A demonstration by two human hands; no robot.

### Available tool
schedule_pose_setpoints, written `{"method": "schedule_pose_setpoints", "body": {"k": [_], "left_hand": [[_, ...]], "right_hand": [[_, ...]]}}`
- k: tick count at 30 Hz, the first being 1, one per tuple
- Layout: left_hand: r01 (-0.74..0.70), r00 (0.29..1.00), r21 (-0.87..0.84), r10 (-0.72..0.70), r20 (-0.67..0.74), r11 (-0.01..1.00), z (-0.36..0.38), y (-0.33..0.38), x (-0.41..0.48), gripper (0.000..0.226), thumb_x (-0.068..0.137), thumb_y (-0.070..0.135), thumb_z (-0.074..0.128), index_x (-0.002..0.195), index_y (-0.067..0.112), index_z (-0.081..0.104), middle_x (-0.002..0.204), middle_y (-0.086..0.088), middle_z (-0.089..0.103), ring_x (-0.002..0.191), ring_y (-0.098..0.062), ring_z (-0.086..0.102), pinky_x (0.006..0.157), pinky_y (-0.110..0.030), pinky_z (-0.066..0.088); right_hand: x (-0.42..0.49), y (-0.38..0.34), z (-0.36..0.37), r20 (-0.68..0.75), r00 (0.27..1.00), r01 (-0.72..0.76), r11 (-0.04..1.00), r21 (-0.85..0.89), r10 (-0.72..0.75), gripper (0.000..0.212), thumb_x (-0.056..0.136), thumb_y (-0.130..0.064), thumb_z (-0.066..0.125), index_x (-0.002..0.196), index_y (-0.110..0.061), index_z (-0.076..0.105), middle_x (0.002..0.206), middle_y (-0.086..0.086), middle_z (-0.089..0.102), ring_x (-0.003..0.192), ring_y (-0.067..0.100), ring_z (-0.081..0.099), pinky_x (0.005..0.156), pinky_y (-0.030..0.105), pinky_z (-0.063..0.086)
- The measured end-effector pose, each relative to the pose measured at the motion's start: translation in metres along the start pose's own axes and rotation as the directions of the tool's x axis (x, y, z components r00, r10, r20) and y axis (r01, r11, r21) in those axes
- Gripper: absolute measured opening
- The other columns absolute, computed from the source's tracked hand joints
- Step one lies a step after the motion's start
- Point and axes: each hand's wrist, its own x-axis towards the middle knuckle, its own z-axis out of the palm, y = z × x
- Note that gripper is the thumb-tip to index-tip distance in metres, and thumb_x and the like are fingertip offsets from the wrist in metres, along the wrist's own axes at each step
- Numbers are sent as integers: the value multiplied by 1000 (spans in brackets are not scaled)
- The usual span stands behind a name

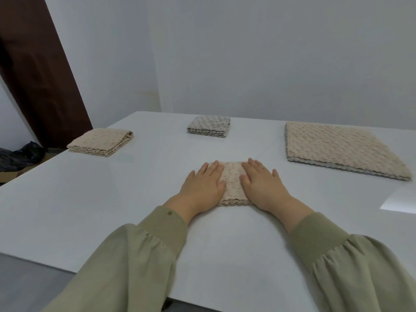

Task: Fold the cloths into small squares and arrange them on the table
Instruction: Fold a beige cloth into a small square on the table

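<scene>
Head view: left hand (203, 184) and right hand (262, 184) press flat, fingers straight, on soft folded cloth (231, 183) at 6 o'clock; lift by its layered near edge

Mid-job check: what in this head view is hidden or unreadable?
Head view: cloth under the hands; left hand and right hand cover its sides, so squareness is unclear.
Head view: large cloth pile at right; layer count too fine to read.
Head view: dark bag on the floor; cut off by the left edge and the table.
</scene>
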Motion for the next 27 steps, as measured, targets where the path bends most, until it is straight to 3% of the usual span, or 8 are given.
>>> {"method": "schedule_pose_setpoints", "body": {"k": [3, 5, 7, 10, 21, 27], "left_hand": [[1, 981, -185, -37, -190, 983, -1, -3, -6, 53, 99, 37, 33, 148, 17, 25, 154, -3, 24, 141, -20, 22, 115, -36, 19], [27, 960, -335, -118, -254, 942, -5, -5, -9, 45, 97, 35, 39, 139, 17, 42, 134, -4, 48, 125, -22, 42, 104, -35, 35], [64, 940, -470, -211, -267, 880, -8, -4, -12, 38, 96, 32, 42, 130, 17, 51, 111, -2, 60, 105, -20, 55, 89, -33, 45], [135, 914, -520, -309, -263, 844, -10, -7, -17, 32, 95, 30, 44, 124, 21, 55, 107, 0, 64, 95, -16, 57, 79, -26, 43], [388, 799, -437, -533, -278, 811, -35, -72, -56, 29, 93, 25, 43, 119, 24, 58, 105, 2, 63, 90, -17, 56, 78, -28, 44], [377, 806, -386, -503, -310, 842, -36, -92, -69, 33, 94, 20, 42, 123, 19, 58, 120, -4, 61, 109, -21, 54, 90, -30, 42]], "right_hand": [[-7, 8, -5, -277, 954, -73, 987, 145, 112, 36, 95, -23, 36, 121, -8, 56, 128, 14, 53, 122, 32, 45, 101, 43, 37], [-13, 14, -11, -313, 928, -156, 974, 163, 201, 32, 90, -18, 42, 116, -8, 59, 113, 13, 60, 107, 31, 51, 89, 41, 43], [-19, 15, -13, -263, 935, -187, 960, 207, 239, 33, 89, -16, 45, 119, -9, 58, 112, 10, 62, 105, 29, 53, 89, 39, 44], [-26, 3, -10, -230, 947, -157, 947, 281, 225, 35, 87, -15, 46, 120, -11, 58, 111, 7, 64, 104, 26, 55, 89, 38, 45], [-42, -89, 17, -204, 979, 78, 966, 247, -27, 34, 88, -22, 47, 120, -13, 57, 106, 2, 61, 103, 22, 50, 89, 36, 41], [-44, -115, 26, -206, 976, 116, 973, 200, -74, 31, 88, -29, 48, 112, -12, 58, 105, 3, 61, 101, 24, 50, 87, 38, 41]]}}
